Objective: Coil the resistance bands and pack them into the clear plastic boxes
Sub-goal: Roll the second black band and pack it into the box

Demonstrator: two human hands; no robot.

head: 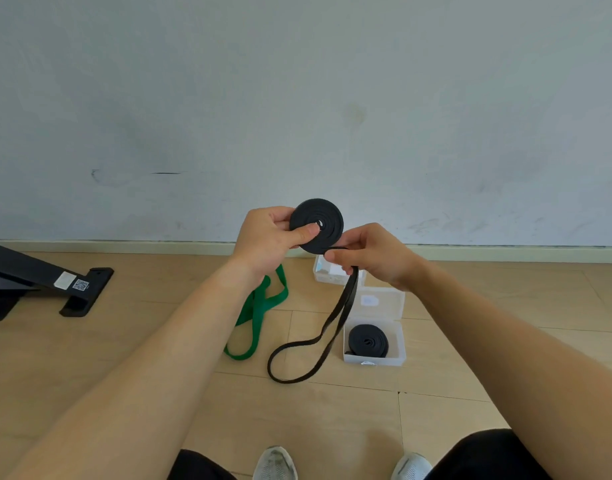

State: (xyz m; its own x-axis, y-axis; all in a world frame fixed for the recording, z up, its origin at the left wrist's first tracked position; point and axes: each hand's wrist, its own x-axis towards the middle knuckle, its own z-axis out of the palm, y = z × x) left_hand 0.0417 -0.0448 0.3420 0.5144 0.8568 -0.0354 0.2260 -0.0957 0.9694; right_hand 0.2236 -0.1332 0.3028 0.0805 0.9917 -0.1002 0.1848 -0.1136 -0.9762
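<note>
Fingers (309, 232) on black coil (316, 226), tail downward.

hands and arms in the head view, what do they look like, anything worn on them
Both the left hand and the right hand are bare: no gloves, rings, watch or wristbands show. Both forearms are uncovered as far as the picture's edges, with no sleeve in sight. Fingernails look short and unpainted.

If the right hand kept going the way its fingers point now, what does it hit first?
The right hand points left toward the black coil, which its fingertips already appear to touch at the lower edge. Just beyond is the left hand pinching the coil. Depth is unclear.
</note>
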